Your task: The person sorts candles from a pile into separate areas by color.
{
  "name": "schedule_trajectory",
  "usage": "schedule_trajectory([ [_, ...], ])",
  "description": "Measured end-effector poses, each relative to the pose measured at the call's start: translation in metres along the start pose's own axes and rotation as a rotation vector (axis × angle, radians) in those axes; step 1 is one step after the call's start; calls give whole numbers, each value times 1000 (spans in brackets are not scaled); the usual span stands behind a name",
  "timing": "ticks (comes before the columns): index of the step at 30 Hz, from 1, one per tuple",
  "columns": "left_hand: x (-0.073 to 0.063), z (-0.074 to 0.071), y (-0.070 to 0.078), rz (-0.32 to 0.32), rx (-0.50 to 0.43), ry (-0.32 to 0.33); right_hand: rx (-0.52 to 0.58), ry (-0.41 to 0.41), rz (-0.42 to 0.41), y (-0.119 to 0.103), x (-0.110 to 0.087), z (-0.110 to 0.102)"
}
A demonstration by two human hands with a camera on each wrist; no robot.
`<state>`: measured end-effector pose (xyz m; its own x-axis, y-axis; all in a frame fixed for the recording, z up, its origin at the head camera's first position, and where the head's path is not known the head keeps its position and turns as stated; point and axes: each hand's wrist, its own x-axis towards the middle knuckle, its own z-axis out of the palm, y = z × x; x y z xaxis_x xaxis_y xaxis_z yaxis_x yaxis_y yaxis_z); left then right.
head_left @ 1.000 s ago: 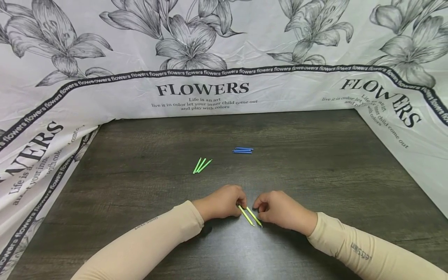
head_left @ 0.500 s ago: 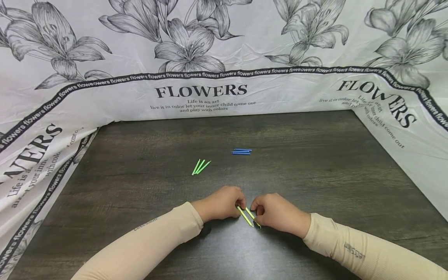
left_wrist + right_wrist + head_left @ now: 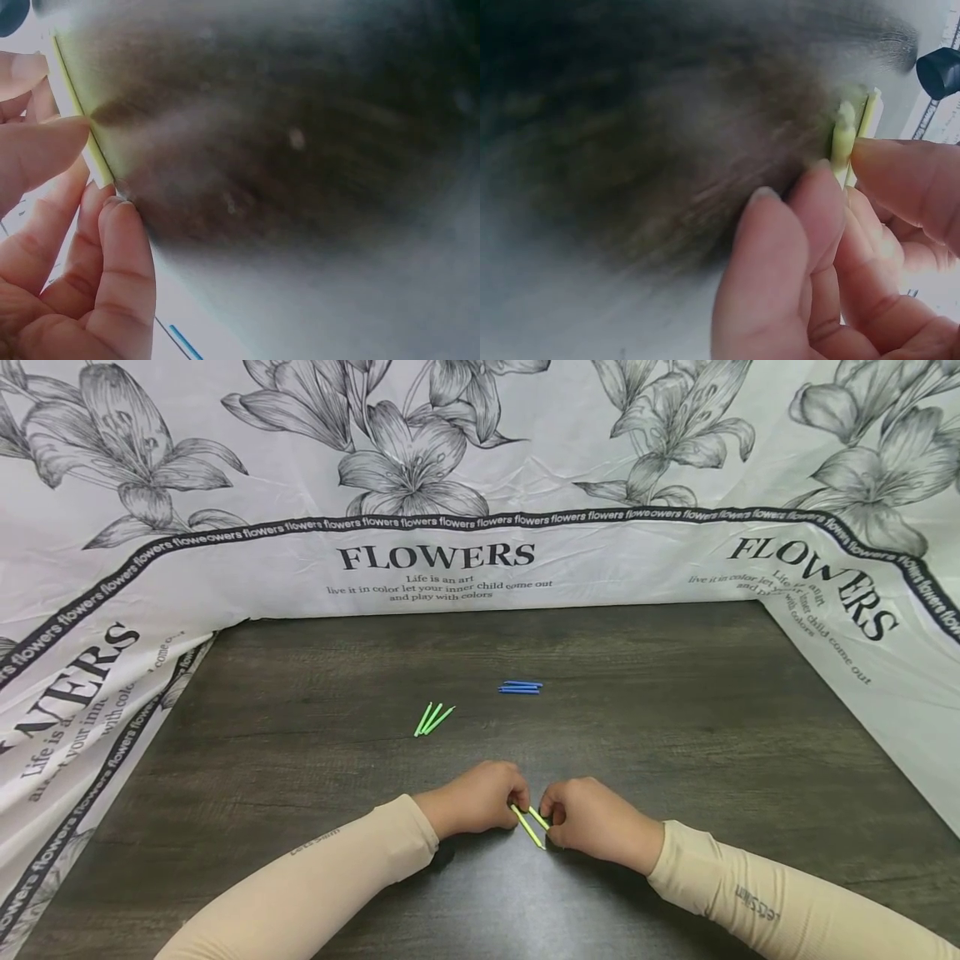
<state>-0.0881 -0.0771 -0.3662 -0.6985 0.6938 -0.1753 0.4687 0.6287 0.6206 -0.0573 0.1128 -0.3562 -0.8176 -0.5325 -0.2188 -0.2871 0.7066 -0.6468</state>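
Two thin yellow candles lie side by side at a slant between the hands in the head view. My left hand (image 3: pixel 486 795) pinches the upper end of the left yellow candle (image 3: pixel 529 828) between thumb and fingers. With thumb and fingertips, my right hand (image 3: pixel 600 821) pinches the lower part of the right yellow candle (image 3: pixel 537 817), hiding its lower end. In the right wrist view this candle's wick end (image 3: pixel 844 139) shows beside the thumb. Seen from the left wrist, the left thumb presses along one yellow candle (image 3: pixel 97 161).
Three green candles (image 3: pixel 433 720) lie fanned out on the dark wooden table (image 3: pixel 315 677), beyond the left hand. Three blue candles (image 3: pixel 520 688) lie close together farther back. White flower-printed cloth (image 3: pixel 615 560) borders the table's back and sides.
My right hand has moved slightly left and down onto the right yellow candle and now covers its lower end. The left hand stays in place; the green and blue candles have not moved.
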Motion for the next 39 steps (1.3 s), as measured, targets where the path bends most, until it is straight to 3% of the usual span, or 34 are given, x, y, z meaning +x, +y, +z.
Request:
schedule_trajectory([
  [14, -1, -1, 2, -3, 3, 7, -27, 19, 14, -1, 1, 0],
  [24, -1, -1, 3, -4, -14, 1, -106, 51, -13, -2, 2, 3],
  [39, 3, 1, 1, 46, 78, -13, -135, 51, -39, 1, 2, -4],
])
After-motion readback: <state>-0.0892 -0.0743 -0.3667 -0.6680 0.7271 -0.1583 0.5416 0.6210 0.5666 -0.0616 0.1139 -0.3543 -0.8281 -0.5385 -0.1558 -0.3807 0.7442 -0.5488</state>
